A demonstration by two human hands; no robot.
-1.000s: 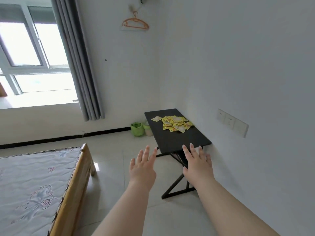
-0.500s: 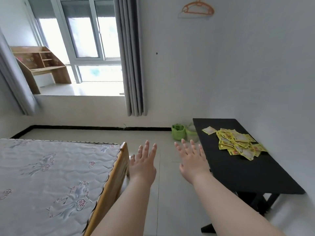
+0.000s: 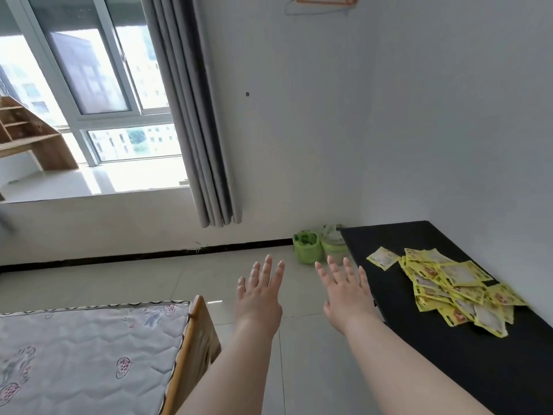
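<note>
My left hand (image 3: 258, 295) is stretched out in front of me over the tiled floor, fingers straight and spread, holding nothing. My right hand (image 3: 347, 290) reaches forward beside it, fingers straight, just left of the black table (image 3: 466, 363) and empty too. A heap of yellow sachets (image 3: 449, 286) lies on the table's far half, to the right of my right hand and apart from it. One sachet (image 3: 383, 258) lies a little apart at the heap's far left.
A bed with a quilted mattress (image 3: 83, 354) and wooden frame (image 3: 196, 339) fills the lower left. Two green bins (image 3: 308, 248) stand on the floor by the table's far end. A grey curtain (image 3: 197, 115), window, wooden shelf (image 3: 27, 136) and orange hanger (image 3: 323, 0) lie beyond.
The view has swung left, then drawn closer to the table, which now sits at the right. Both hands stay raised and empty; the right hand no longer overlaps the table's near end.
</note>
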